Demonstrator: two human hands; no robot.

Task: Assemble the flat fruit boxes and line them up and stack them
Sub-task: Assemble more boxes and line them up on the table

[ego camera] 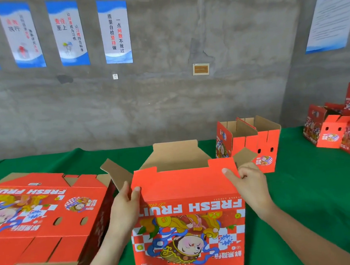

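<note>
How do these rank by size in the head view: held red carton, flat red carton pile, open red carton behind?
Held red cardboard carton, flat red cardboard pile: alike, both cropped.
Open red cardboard carton behind: smallest, but farther.

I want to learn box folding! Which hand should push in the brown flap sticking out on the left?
Probably the left hand: it grips the red flap at its left edge, right beside that brown flap. The right hand pinches the red flap's other corner, across the box.
</note>
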